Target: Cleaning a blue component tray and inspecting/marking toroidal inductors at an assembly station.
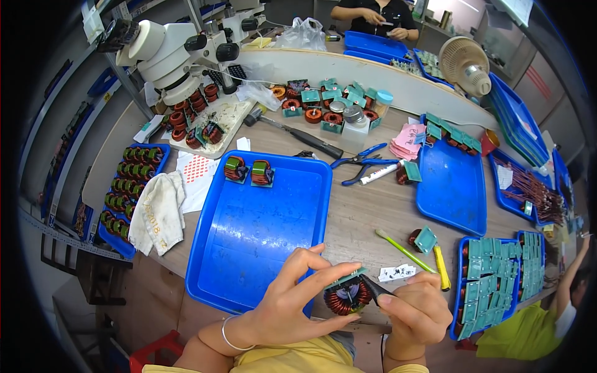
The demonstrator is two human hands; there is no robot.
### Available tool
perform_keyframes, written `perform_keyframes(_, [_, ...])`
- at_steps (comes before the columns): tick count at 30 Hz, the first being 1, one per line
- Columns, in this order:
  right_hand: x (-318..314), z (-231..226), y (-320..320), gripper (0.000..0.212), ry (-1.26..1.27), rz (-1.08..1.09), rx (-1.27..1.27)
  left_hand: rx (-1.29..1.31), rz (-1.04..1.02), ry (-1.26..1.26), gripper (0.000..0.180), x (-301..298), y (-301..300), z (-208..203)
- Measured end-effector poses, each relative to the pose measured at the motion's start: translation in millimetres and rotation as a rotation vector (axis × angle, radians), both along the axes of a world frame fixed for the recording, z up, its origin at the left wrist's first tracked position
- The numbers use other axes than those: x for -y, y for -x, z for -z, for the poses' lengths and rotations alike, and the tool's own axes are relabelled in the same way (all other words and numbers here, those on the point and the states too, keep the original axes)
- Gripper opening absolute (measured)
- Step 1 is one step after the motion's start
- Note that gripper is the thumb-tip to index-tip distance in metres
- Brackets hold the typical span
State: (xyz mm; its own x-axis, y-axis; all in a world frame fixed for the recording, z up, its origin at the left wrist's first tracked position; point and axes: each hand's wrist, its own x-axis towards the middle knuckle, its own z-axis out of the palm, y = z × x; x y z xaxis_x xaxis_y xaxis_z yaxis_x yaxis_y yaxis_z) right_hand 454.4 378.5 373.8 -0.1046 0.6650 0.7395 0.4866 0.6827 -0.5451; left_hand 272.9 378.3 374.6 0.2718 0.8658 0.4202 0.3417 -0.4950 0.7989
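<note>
My left hand (297,292) grips a copper-wound toroidal coil (344,299) on a small green board, holding it by its edges between thumb and fingers. In my right hand (416,311) is a slim black pointed tool (377,290), pinched between thumb and fingers. Its tip meets the coil near the board's edge; its exact kind is unclear. Beside my left hand lies a blue tray (261,233), with two similar coils (262,173) standing in its far left corner. Just beyond my right hand are a white paper strip (397,273), a green brush (404,250) and a yellow-handled tool (442,267).
At the far left stands a microscope (165,53). A hammer (305,138) and blue-handled pliers (360,163) lie mid-bench. Trays of coils (487,292) sit right and left; another blue tray (451,186) is at the right. Two other people (379,15) are nearby.
</note>
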Motion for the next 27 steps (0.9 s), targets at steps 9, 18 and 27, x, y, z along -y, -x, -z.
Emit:
perform_keyframes(9, [0, 0, -9, 0.026, -0.106, -0.106, 0.274, -0.063, -0.040, -0.020, 0.059, 0, -2, 1])
perform_keyframes(18, [0, -2, -6, 0.027, -0.102, -0.170, 0.323, -0.086, -0.058, -0.013, 0.058, 0, -1, 0])
perform_keyframes(27, [1, -2, -9, 0.025, -0.084, -0.124, 0.224, -0.021, -0.034, 0.053, 0.060, -1, 1, -1])
